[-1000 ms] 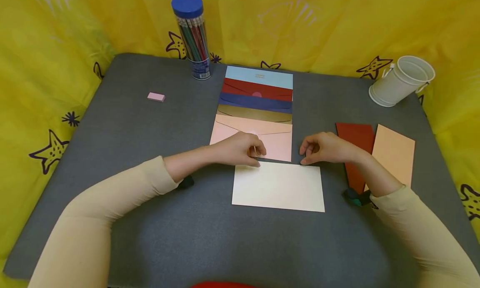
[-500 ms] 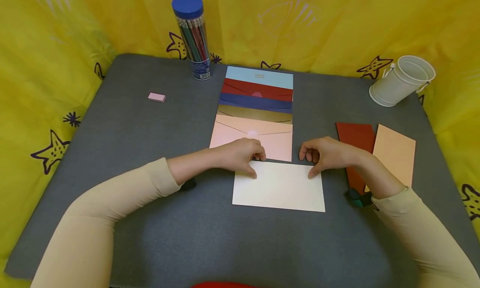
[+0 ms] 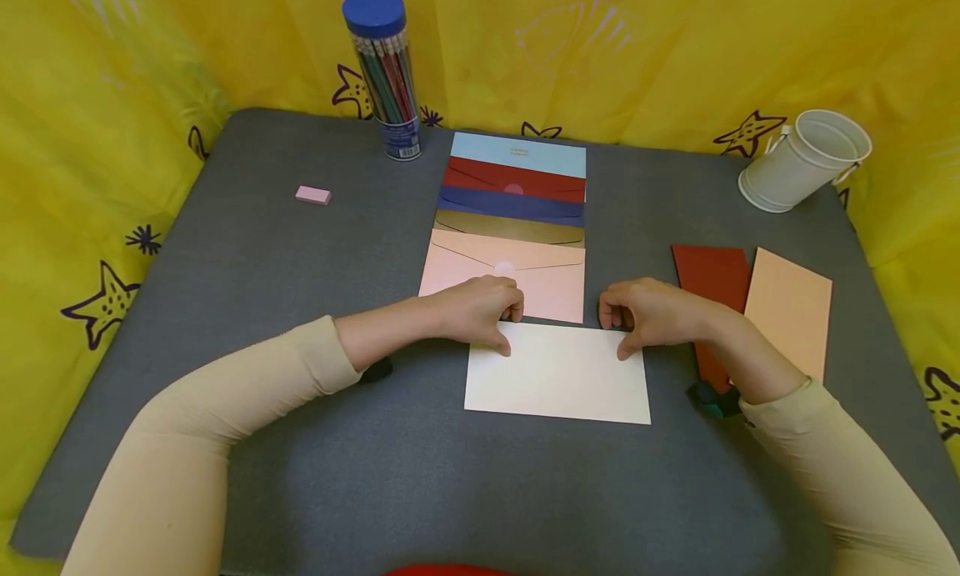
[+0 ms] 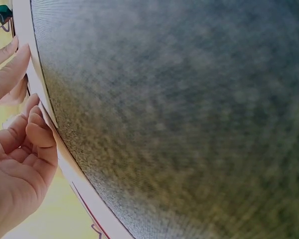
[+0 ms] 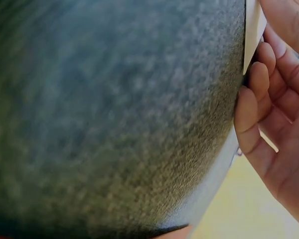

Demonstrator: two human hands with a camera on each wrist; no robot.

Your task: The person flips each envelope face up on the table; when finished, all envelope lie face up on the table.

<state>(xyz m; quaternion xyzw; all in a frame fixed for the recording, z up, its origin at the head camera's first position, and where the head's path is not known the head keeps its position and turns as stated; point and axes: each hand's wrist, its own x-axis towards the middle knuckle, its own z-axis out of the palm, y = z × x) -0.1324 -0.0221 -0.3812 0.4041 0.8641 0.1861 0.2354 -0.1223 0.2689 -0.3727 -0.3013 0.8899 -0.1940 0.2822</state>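
Note:
A plain white envelope [image 3: 558, 380] lies flat on the grey table, its long side facing me. My left hand [image 3: 476, 309] holds its far left corner, thumb on top and the other fingers curled at the far edge. At the far right corner my right hand [image 3: 648, 313] does the same, thumb on the paper and fingers bent at the edge. Just beyond lies a pink envelope [image 3: 555, 288] with a round seal, partly under my left hand. In the left wrist view the curled left fingers [image 4: 40, 134] rest low by the edge.
Gold [image 3: 510, 228], blue [image 3: 480, 203], red [image 3: 547, 182] and light blue [image 3: 480, 149] envelopes overlap in a column behind. A red envelope [image 3: 712, 280] and a peach envelope [image 3: 787, 309] lie right. A pencil tub [image 3: 390, 84], an eraser [image 3: 312, 195] and a white bucket [image 3: 795, 167] stand around.
Both thumbs have come down from the far edge onto the white envelope's top, the right hand moving in over its corner. The envelope lies almost where it was.

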